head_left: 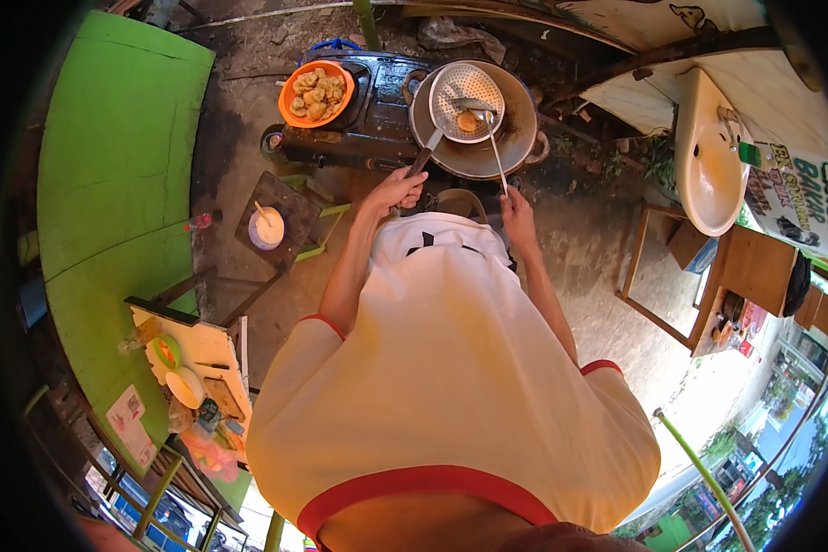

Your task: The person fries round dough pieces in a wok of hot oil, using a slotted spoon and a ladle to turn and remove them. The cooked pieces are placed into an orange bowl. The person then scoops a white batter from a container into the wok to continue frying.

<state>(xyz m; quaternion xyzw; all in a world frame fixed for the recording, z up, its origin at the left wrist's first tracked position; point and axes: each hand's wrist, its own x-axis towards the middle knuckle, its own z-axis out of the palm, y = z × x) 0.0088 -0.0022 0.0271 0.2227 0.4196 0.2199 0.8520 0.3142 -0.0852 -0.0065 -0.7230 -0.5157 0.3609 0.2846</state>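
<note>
My left hand (399,189) grips the dark handle of a perforated metal skimmer (464,83), whose round bowl is over a large two-handled metal pan (448,155). One browned fried piece (467,122) lies in the skimmer. My right hand (517,210) holds the thin handle of a metal ladle (495,148), its head over the skimmer's bowl beside the piece. The pan stands on the right part of a black gas stove (395,90). An orange plastic basin (349,96) full of fried pieces (316,93) sits on the stove's left side.
On a low stool (291,207) at left stands a bowl of pale batter (269,231) with a wooden stick in it. Farther left are a green panel (124,152) and a side table (214,345) with bowls. A washbasin (714,179) and wooden cabinet (752,265) stand at right.
</note>
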